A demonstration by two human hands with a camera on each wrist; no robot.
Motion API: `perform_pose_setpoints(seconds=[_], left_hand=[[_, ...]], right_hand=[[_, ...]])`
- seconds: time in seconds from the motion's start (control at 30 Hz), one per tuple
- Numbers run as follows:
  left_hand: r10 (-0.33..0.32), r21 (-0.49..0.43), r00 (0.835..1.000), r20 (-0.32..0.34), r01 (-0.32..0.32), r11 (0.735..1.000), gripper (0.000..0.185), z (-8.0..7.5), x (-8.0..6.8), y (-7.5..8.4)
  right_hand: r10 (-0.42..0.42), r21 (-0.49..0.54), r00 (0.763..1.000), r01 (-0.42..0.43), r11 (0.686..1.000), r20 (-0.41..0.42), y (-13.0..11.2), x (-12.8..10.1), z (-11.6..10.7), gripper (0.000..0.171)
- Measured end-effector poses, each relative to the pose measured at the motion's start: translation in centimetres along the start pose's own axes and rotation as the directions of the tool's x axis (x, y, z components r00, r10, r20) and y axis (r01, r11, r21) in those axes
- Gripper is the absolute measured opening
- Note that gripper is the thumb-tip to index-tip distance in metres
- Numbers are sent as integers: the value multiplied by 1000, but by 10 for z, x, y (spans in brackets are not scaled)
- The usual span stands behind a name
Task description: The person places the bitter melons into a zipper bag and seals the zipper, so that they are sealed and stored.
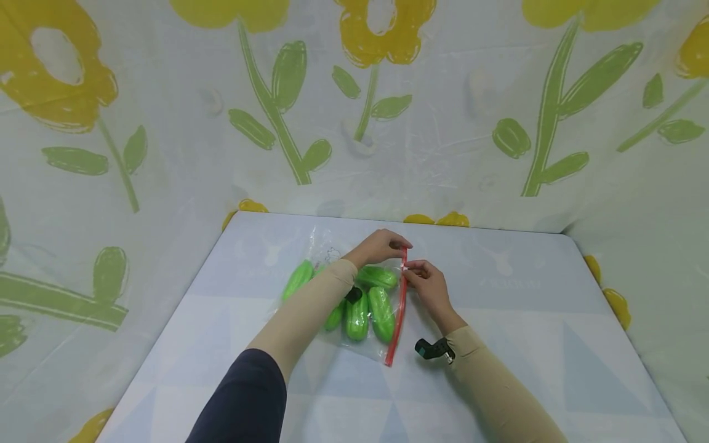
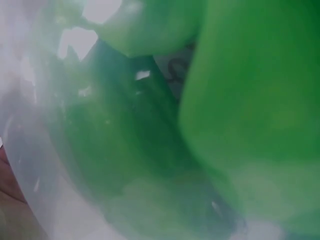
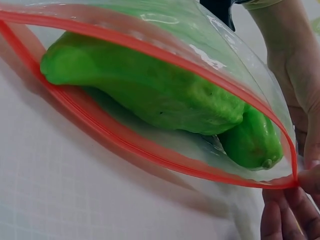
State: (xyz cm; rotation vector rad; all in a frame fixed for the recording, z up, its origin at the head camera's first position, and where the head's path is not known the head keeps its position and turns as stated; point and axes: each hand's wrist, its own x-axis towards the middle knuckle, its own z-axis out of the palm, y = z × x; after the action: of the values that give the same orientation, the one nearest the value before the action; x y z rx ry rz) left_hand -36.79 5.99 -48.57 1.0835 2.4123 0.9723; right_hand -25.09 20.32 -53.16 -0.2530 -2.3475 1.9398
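A clear zip bag [image 1: 362,352] with a red zip strip [image 1: 397,326] lies on the table, holding several green cucumber-like vegetables [image 1: 382,314]. My left hand [image 1: 379,246] reaches across the bag and pinches the far end of the red strip. Just nearer, my right hand [image 1: 431,288] has thumb and fingers pinched on the same strip. The right wrist view shows the bag's mouth gaping between its red edges, with a green vegetable [image 3: 150,85] inside. Through plastic, green vegetables [image 2: 115,150] fill the left wrist view.
The pale table [image 1: 498,363] has a pattern of blue triangles. Behind and beside it hang white sheets [image 1: 432,123] printed with yellow flowers and green leaves. Small black cameras are strapped at both wrists, the right one [image 1: 434,349] low over the table.
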Motion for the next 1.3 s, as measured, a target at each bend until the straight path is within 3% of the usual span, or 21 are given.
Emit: perform_pose_setpoints(seconds=[0.5, 0.7, 1.3], left_hand=[[-17, 68, 997, -74, 22, 997, 26, -4, -1, 1], [-31, 71, 994, -101, 39, 997, 26, -8, -4, 0], [-57, 22, 989, -135, 61, 998, 26, -11, -8, -5]], right_hand=[[15, -45, 1000, -15, 999, 12, -4, -3, 0, 25], [46, -114, 998, -42, 993, 31, -5, -14, 2, 23], [64, -162, 989, -42, 986, 132, 10, -59, 1, 20]])
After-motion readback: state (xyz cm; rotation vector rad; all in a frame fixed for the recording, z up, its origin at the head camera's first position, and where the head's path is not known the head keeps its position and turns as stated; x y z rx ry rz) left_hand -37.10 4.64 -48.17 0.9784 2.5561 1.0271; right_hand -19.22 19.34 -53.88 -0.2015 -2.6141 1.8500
